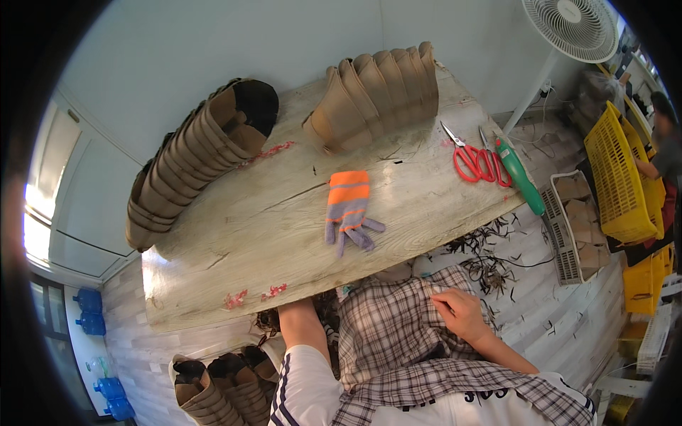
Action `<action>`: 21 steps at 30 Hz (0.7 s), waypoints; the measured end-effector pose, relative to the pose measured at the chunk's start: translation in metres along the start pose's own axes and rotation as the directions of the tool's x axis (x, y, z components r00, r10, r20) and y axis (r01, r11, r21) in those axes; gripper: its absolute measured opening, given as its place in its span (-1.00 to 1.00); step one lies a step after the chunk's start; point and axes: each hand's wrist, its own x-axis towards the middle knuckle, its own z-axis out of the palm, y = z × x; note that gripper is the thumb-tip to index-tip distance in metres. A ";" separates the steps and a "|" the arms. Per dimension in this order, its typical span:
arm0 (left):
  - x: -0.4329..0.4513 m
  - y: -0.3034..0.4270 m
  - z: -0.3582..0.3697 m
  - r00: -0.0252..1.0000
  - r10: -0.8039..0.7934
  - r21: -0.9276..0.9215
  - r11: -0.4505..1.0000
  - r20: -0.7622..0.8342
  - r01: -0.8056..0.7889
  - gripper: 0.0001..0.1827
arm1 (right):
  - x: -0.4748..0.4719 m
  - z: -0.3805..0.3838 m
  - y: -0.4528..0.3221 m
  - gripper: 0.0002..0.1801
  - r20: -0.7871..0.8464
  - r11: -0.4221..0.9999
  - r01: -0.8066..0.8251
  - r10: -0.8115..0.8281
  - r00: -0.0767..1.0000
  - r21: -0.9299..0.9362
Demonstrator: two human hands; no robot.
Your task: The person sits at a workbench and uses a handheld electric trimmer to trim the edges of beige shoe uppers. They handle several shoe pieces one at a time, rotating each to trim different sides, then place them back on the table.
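Observation:
My right hand [461, 314] rests on the plaid apron [383, 330] over my lap, fingers curled; whether it grips the cloth cannot be told. My left forearm [302, 322] reaches beneath the near edge of the wood-grain table [240, 255], which hides that hand. On the tabletop lies an orange and grey knitted glove [349, 205], fingers towards me. Behind it, nested brown pieces that look like shoe uppers form a long curved stack [197, 160] at left and a shorter stack [378, 98]. Two red-handled scissors [474, 162] lie at right beside a green handheld tool [519, 175].
Dark trimmings [490, 266] litter the floor at right. More nested brown pieces [224, 383] fill a container by my left side. A pale crate [567, 229] and yellow crates [623, 175] stand right, near another person [666, 144]. A pedestal fan [573, 26] stands behind.

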 end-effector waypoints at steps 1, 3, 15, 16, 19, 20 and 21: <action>0.002 -0.004 0.009 0.999 0.029 0.107 0.994 -0.017 -0.027 -0.64 | 0.001 0.000 0.001 -0.89 -0.010 1.000 0.001 -0.001 1.000 -0.002; 0.003 -0.014 0.023 0.997 0.075 0.287 0.956 -0.028 -0.064 -0.64 | 0.002 0.000 0.001 -0.89 -0.009 1.000 -0.010 0.010 1.000 -0.011; 0.002 -0.023 0.041 0.977 0.212 0.727 0.666 0.029 -0.166 -0.67 | 0.006 0.004 0.003 -0.88 0.026 0.997 -0.009 0.010 1.000 -0.071; 0.002 -0.022 0.039 0.975 0.218 0.743 0.647 0.035 -0.171 -0.67 | 0.005 0.005 0.003 -0.88 0.025 0.997 -0.002 0.004 1.000 -0.074; -0.001 -0.018 0.035 0.968 0.244 0.778 0.595 0.063 -0.201 -0.67 | 0.003 0.004 0.003 -0.88 0.024 0.997 0.002 0.000 1.000 -0.081; -0.002 -0.016 0.033 0.965 0.254 0.789 0.577 0.073 -0.212 -0.67 | 0.003 0.003 0.003 -0.88 0.019 0.997 -0.003 0.004 1.000 -0.077; -0.004 -0.015 0.030 0.960 0.268 0.800 0.557 0.082 -0.224 -0.68 | 0.002 0.003 0.003 -0.88 0.015 0.997 -0.008 0.009 1.000 -0.074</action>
